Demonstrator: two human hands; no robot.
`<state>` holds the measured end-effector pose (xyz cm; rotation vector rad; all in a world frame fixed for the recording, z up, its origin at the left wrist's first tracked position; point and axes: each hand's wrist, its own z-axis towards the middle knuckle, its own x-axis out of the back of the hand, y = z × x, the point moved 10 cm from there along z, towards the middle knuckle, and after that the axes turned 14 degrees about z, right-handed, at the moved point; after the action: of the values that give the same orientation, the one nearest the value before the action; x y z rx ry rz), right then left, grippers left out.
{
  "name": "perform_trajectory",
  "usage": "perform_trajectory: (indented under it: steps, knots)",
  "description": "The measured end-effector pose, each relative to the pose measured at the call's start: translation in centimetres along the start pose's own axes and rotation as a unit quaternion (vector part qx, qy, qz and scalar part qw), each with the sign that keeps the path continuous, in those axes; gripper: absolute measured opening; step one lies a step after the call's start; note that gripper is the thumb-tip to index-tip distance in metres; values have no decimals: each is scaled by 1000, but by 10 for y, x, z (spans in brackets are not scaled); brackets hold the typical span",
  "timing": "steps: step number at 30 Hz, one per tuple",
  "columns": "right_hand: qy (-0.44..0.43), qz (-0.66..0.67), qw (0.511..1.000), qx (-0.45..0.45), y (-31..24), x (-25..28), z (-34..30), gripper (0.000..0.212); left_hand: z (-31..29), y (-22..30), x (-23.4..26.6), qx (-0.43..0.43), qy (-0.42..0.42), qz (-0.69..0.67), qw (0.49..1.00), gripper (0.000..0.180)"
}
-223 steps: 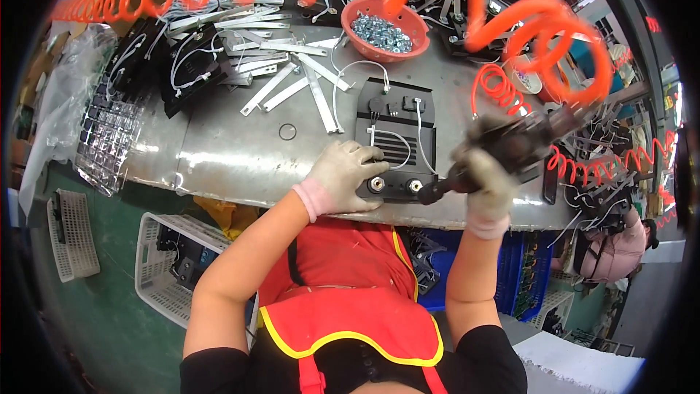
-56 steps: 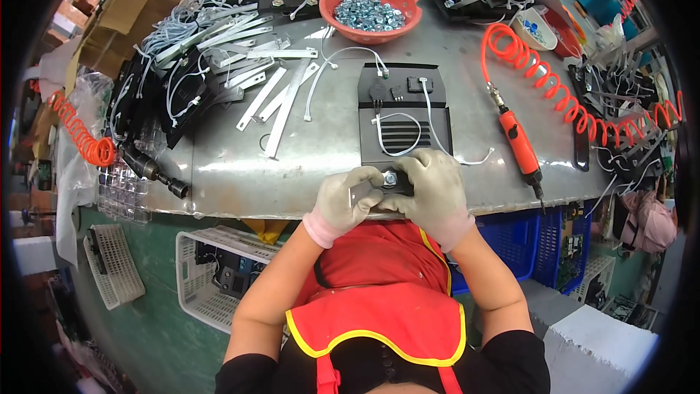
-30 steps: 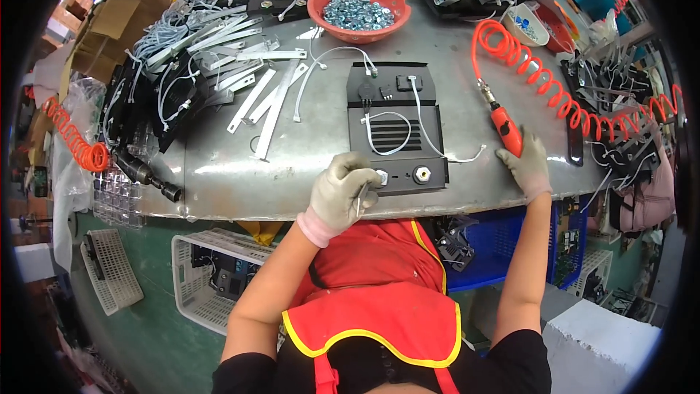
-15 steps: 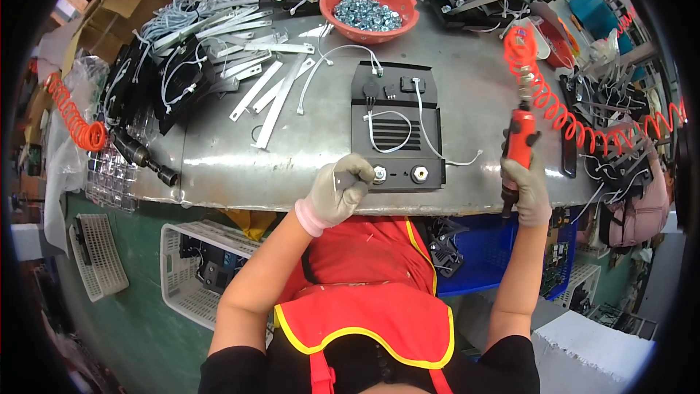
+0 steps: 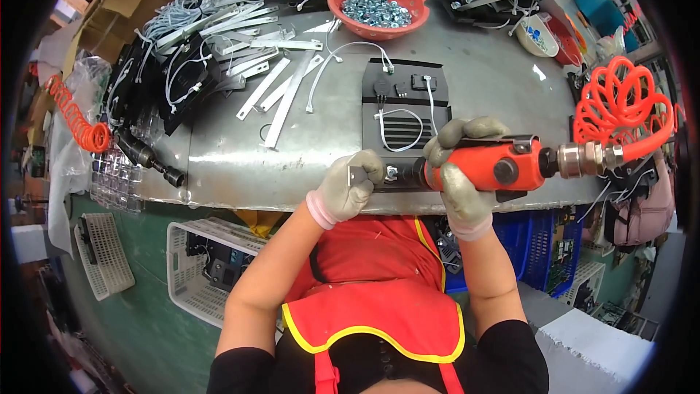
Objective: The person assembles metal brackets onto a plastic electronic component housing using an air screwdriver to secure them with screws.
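A black plastic panel point(image 5: 405, 113) with white wires lies on the metal bench point(image 5: 481, 80) in front of me. My right hand point(image 5: 458, 175), gloved, grips an orange air screwdriver point(image 5: 490, 165) held level, its tip pointing left at the panel's near edge. An orange coiled hose point(image 5: 620, 106) runs from its rear. My left hand point(image 5: 348, 186), also gloved, pinches a small metal part point(image 5: 359, 175) at the panel's near left corner, right by the tool's tip.
A red bowl of metal nuts point(image 5: 378, 6) stands at the back. White strips point(image 5: 281, 87) and black wired parts point(image 5: 182, 80) cover the left of the bench. White baskets point(image 5: 204, 263) sit under the bench's left, a blue crate point(image 5: 539, 248) under its right.
My right hand reached right, picked the orange screwdriver off the bench and brought it level to the panel's near edge. My left hand stayed at the near left corner.
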<state>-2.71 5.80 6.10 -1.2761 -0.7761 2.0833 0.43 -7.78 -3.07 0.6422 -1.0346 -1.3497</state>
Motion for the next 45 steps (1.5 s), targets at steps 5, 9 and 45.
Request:
perform_trajectory:
  steps: [5,9,45]
  knots:
    - [-63,-88,994,11,7,-16,1,51,0,-2,3,6,0,25,1000,58]
    - [-30,-96,989,-105,21,-23,15,32,3,-2,1,10,-26,33,999,56]
    - [-234,-115,956,-136,38,-51,8,48,4,8,4,1,33,54,998,44]
